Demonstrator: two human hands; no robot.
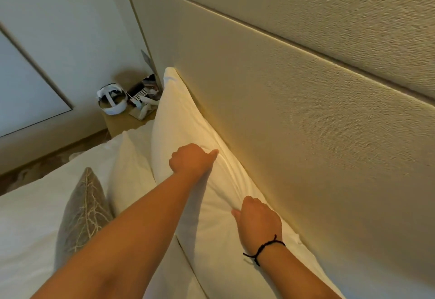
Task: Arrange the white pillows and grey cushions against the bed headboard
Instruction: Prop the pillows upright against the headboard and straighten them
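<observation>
One white pillow [188, 133] is being held upright against the headboard [282, 110], gripped by left hand [191, 159] and right hand [259, 221]; second pillow [129, 169] and grey cushion [82, 209] (lying mid-bed) are waiting.

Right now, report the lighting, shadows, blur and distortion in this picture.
Head view: warm yellowish light glows along the headboard edge and the white pillow that the left hand and right hand grip; the arms cast soft shadows on it; wide-angle bending tilts the headboard seams; the upper right panel texture smears; bedside table clutter is too soft to read.
</observation>
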